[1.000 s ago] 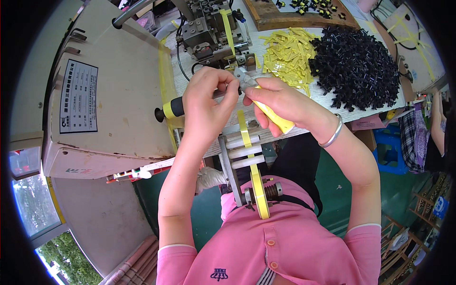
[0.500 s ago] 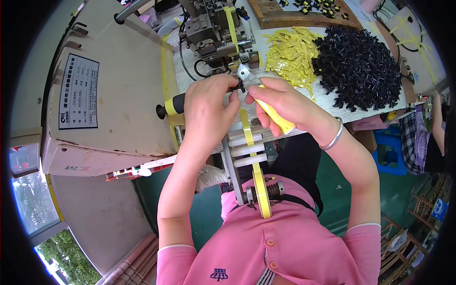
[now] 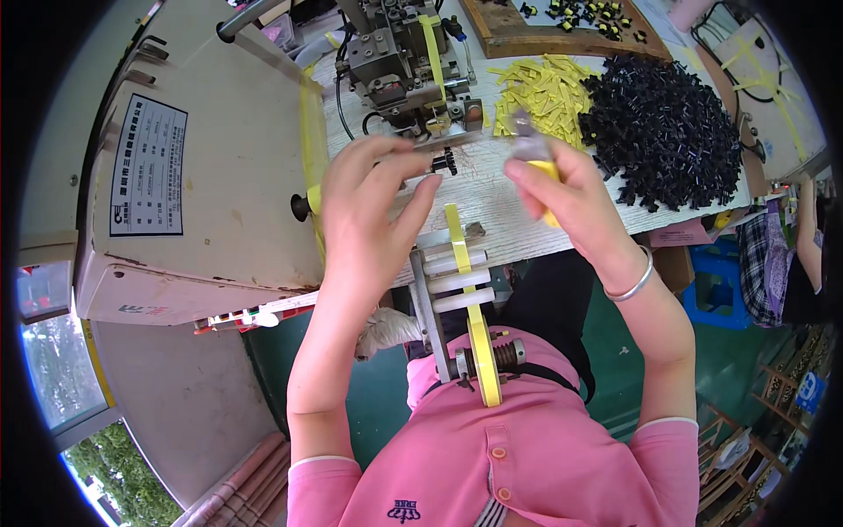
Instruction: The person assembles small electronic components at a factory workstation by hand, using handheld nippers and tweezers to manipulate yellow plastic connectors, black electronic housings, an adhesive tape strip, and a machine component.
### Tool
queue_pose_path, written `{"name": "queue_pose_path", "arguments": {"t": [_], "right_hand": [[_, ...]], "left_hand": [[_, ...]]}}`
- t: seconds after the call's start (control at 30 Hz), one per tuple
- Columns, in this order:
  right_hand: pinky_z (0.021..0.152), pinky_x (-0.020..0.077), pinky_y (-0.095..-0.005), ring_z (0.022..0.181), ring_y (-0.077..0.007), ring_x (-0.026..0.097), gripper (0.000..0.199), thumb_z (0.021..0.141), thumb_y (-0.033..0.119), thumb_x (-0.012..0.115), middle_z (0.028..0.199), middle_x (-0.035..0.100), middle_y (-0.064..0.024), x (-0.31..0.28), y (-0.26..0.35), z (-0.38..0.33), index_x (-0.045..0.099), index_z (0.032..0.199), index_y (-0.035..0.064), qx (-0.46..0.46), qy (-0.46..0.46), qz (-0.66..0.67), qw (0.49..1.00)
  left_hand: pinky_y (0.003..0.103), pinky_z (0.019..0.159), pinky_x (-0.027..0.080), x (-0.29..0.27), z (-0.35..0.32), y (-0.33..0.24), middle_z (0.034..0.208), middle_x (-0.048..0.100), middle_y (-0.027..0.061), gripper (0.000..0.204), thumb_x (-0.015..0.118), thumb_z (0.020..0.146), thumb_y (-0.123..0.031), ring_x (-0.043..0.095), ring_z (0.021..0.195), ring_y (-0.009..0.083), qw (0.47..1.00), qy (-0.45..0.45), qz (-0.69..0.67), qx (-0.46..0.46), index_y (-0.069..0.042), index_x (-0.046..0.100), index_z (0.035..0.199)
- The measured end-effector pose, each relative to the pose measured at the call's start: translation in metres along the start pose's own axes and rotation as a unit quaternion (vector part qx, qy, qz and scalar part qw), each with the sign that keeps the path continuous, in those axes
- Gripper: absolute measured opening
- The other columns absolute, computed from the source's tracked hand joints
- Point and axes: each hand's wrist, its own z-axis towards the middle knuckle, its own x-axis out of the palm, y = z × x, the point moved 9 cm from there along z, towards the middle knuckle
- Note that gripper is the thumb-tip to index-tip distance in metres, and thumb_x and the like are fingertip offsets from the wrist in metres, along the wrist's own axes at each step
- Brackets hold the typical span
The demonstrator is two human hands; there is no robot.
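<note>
- Gripping: our right hand (image 3: pixel 569 186), fingers wrapped closed round a yellow-handled cutter (image 3: pixel 529 145), to the right of and nearer us than the metal machine (image 3: pixel 385 66); the cutter is blurred, its grey head pointing away from us.
- Our left hand (image 3: pixel 373 202), nearer us than the machine: half spread, fingers loosely curved, thumb parted from them; we see nothing held in it.
- One small black part (image 3: pixel 446 162), on the worktable (image 3: pixel 505 233) just in front of the machine; whether our left fingertips touch it, we cannot tell.
- One heap of yellow strips (image 3: pixel 543 97), loose, right of the machine.
- One heap of black pieces (image 3: pixel 663 132), right of the machine, farther out than the strips.
- One wooden-framed tray (image 3: pixel 571 44), right of the machine, holding black-and-yellow pieces.
- One roll of yellow tape (image 3: pixel 483 356), on our side of the machine, its strip running toward the machine over white rollers (image 3: pixel 452 281) on a metal bracket (image 3: pixel 428 316).
- One beige cabinet (image 3: pixel 228 176), left of the machine, bearing a printed label (image 3: pixel 147 167).
- One metal bangle (image 3: pixel 634 279), on our right wrist, to the right of the machine.
</note>
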Motion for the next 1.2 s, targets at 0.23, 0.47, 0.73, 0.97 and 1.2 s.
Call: {"name": "queue_pose_path", "arguments": {"t": [0.23, 0.47, 0.73, 0.97, 1.2], "right_hand": [[0.043, 0.0247, -0.0202, 0.048, -0.0019, 0.035, 0.023, 0.089, 0.022, 0.063, 0.062, 0.05, 0.0028, -0.008, -0.043, -0.017, 0.059, 0.077, 0.0036, 0.123, 0.026, 0.024, 0.992], [0.042, 0.0262, -0.0208, 0.046, -0.0026, 0.035, 0.023, 0.09, 0.021, 0.062, 0.063, 0.051, 0.002, -0.006, -0.038, -0.018, 0.058, 0.076, 0.0022, 0.104, 0.031, 0.019, 0.994], [0.064, 0.0443, -0.0213, 0.071, -0.0074, 0.054, 0.015, 0.086, 0.012, 0.065, 0.079, 0.06, -0.0016, 0.01, 0.009, -0.015, 0.064, 0.094, 0.0002, -0.135, 0.023, -0.146, 0.98], [0.076, 0.0457, -0.0256, 0.085, -0.0102, 0.056, 0.014, 0.082, 0.008, 0.068, 0.091, 0.062, -0.0042, 0.031, 0.024, -0.006, 0.065, 0.093, 0.0003, -0.133, 0.039, -0.166, 0.976], [0.073, 0.0484, -0.0256, 0.087, -0.0178, 0.059, 0.014, 0.076, 0.001, 0.067, 0.098, 0.057, -0.0094, 0.033, 0.034, -0.016, 0.061, 0.089, 0.0009, -0.298, 0.023, -0.264, 0.917]], "left_hand": [[0.035, 0.067, 0.049, 0.008, -0.037, -0.006, 0.084, 0.066, 0.015, 0.012, 0.066, 0.08, -0.009, 0.065, 0.076, 0.0257, 0.989, 0.111, -0.003, -0.097, 0.002, 0.065, 0.086], [0.034, 0.057, 0.043, 0.075, -0.079, 0.049, 0.073, 0.063, 0.0104, 0.022, 0.06, 0.089, -0.019, 0.057, 0.061, 0.014, 0.852, 0.376, -0.067, -0.358, 0.002, 0.066, 0.085], [0.026, 0.067, 0.046, 0.066, -0.061, 0.03, 0.074, 0.063, 0.0069, 0.019, 0.061, 0.089, -0.014, 0.057, 0.07, 0.0096, 0.889, 0.132, -0.305, -0.315, 0.005, 0.063, 0.088], [0.026, 0.066, 0.046, 0.056, -0.052, 0.016, 0.073, 0.062, 0.0074, 0.019, 0.059, 0.09, -0.014, 0.057, 0.071, 0.0112, 0.91, 0.127, -0.279, -0.281, 0.004, 0.061, 0.087], [0.037, 0.076, 0.045, 0.01, -0.027, -0.026, 0.091, 0.062, 0.0131, 0.011, 0.063, 0.082, -0.008, 0.06, 0.085, 0.0271, 0.997, 0.01, 0.053, -0.052, -0.001, 0.066, 0.09]]}}
